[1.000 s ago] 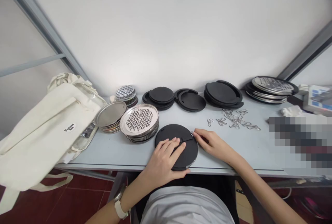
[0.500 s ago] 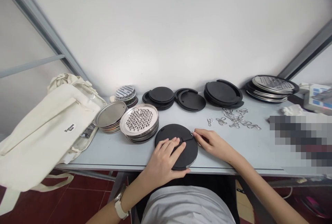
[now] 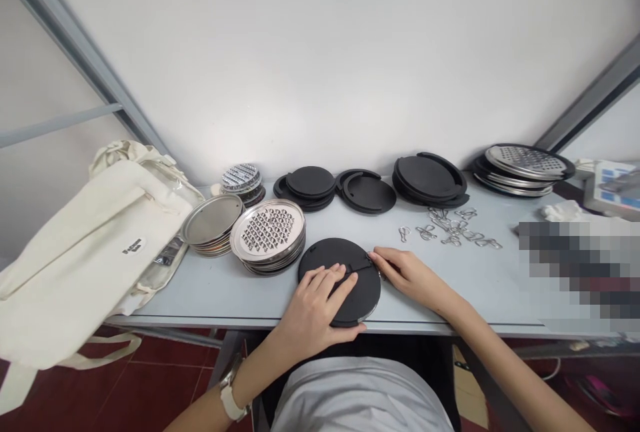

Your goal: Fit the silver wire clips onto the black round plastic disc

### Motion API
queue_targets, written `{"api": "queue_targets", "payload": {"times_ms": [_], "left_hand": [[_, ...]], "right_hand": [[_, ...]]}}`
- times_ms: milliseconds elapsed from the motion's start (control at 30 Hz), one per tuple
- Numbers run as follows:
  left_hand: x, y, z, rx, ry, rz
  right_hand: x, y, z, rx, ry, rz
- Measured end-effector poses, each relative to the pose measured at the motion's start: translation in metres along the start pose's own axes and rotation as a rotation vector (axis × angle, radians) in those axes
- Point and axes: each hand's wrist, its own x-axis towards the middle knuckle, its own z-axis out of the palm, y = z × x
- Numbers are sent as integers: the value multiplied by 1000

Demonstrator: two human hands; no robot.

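Observation:
In front of me on the table lies a round black plastic disc (image 3: 333, 251) with a slot line across its face and a shiny edge at lower right. My left hand (image 3: 317, 302) presses on it, fingers over the top and thumb at the near rim. At the disc's right rim my right hand (image 3: 400, 272) is pinched closed by a small metal wire clip, mostly hidden by the fingers. Several similar wire clips (image 3: 453, 229) lie loose beyond my right hand. Left of the disc stands a stack of round metal grater plates (image 3: 270, 232).
Plain metal discs (image 3: 213, 219) and small grater discs (image 3: 241, 179) are stacked at left. Along the wall sit black discs (image 3: 311, 182), black rimmed holders (image 3: 430, 179) and assembled graters (image 3: 525, 162). A cream bag (image 3: 100, 245) covers the table's left end.
My right fingertips have shifted slightly at the disc's rim, and the wire clip's bright loop there shows less. My left hand stays on the disc.

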Motion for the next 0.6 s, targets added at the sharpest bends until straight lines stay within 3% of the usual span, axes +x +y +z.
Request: {"api": "queue_targets", "payload": {"times_ms": [600], "left_hand": [[0,0,1,-13,-9,-11]], "right_hand": [[0,3,1,-32,-9,-22]]}}
